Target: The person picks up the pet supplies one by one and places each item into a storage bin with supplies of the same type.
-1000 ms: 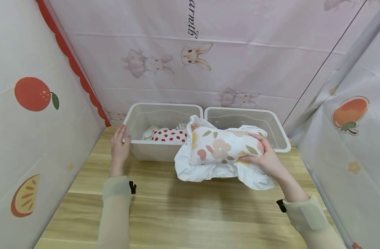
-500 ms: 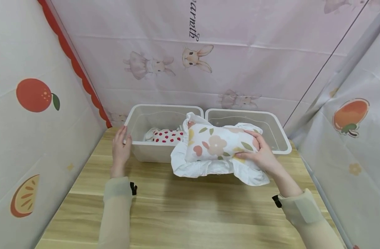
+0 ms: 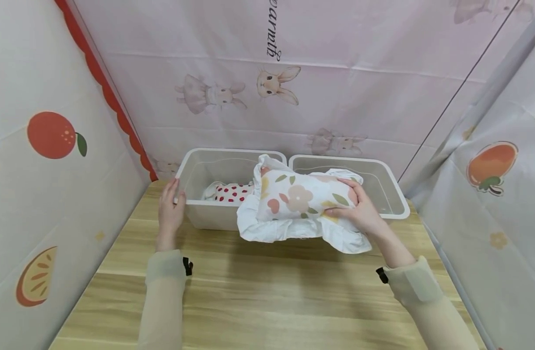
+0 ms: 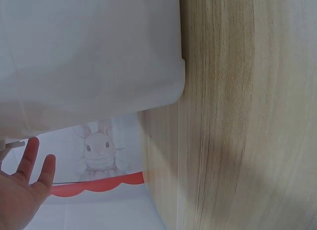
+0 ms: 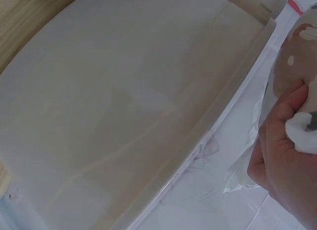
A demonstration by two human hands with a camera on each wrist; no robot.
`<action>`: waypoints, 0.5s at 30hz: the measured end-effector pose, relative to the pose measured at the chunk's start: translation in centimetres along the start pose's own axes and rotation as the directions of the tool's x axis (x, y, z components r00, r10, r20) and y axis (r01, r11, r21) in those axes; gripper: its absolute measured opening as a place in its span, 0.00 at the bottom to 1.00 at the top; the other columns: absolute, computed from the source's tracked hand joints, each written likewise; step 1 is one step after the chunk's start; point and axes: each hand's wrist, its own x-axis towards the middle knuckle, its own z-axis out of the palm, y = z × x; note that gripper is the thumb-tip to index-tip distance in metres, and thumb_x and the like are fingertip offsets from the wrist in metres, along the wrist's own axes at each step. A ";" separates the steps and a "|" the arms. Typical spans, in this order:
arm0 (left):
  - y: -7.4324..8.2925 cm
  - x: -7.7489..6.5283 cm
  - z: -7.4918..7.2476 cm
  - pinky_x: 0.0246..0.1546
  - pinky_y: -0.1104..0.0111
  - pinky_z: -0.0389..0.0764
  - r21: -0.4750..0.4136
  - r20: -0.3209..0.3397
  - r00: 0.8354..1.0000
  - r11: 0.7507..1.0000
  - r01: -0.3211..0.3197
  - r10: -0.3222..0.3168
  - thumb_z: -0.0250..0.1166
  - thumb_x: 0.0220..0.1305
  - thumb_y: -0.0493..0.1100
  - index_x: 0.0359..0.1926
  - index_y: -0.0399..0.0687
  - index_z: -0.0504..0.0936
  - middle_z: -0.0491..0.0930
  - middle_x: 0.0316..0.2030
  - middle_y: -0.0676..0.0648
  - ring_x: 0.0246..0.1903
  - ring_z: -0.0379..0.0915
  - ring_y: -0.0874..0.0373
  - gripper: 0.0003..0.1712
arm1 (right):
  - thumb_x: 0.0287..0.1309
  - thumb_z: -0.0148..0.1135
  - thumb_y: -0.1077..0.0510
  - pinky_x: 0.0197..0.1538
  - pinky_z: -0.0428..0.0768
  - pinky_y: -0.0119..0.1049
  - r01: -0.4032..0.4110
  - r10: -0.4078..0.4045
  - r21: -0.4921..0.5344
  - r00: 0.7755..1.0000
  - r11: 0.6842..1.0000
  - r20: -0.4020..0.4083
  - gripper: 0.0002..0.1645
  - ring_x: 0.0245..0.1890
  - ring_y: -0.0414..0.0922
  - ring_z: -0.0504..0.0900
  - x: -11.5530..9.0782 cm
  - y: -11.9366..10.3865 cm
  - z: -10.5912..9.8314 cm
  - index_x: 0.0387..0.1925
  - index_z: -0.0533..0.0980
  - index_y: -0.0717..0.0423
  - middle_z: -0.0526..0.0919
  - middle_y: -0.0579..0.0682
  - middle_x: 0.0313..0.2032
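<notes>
A small white pillow with a floral print and a ruffled edge is held up in my right hand, thumb in front and fingers over the top. It hangs above the front edges of two pale bins, hiding part of both. In the right wrist view, the right hand grips the pillow's end beside the right bin. My left hand touches the left bin at its front left corner; in the left wrist view, its fingers look extended. Inside that bin lies a white pillow with red spots, partly hidden.
The right bin stands beside the left one, both at the back of the wooden table. Printed cloth walls enclose the table at the back and both sides.
My right hand has carried the floral pillow leftward and slightly up, covering more of the left bin and its spotted pillow. The left hand has stayed at its corner.
</notes>
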 end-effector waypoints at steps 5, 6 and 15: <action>-0.1 -0.1 0.0 0.68 0.41 0.51 0.000 0.003 1.000 1.000 -0.008 0.008 0.49 0.74 0.47 0.73 0.45 0.61 0.56 0.74 0.45 0.72 0.48 0.41 0.30 | 0.40 0.81 0.58 0.58 0.65 0.41 0.003 -0.003 0.010 1.000 1.000 -0.014 0.56 0.58 0.51 0.66 0.7 0.2 0.4 0.70 0.60 0.41 0.64 0.54 0.64; -0.1 -0.1 0.0 0.68 0.41 0.51 -0.001 0.001 1.000 1.000 -0.010 0.010 0.49 0.74 0.46 0.73 0.45 0.61 0.56 0.74 0.44 0.72 0.48 0.41 0.30 | 0.39 0.81 0.59 0.58 0.65 0.41 0.000 0.000 0.013 1.000 1.000 -0.018 0.56 0.58 0.51 0.66 0.9 0.1 0.4 0.69 0.61 0.41 0.64 0.54 0.64; 0.0 0.0 -0.1 0.68 0.41 0.51 -0.006 -0.003 1.000 1.000 -0.010 0.010 0.50 0.74 0.46 0.73 0.45 0.61 0.56 0.73 0.44 0.72 0.48 0.42 0.30 | 0.39 0.81 0.60 0.57 0.67 0.40 -0.012 0.012 0.049 1.000 0.999 -0.011 0.55 0.57 0.50 0.67 1.6 0.1 1.3 0.68 0.62 0.40 0.66 0.54 0.62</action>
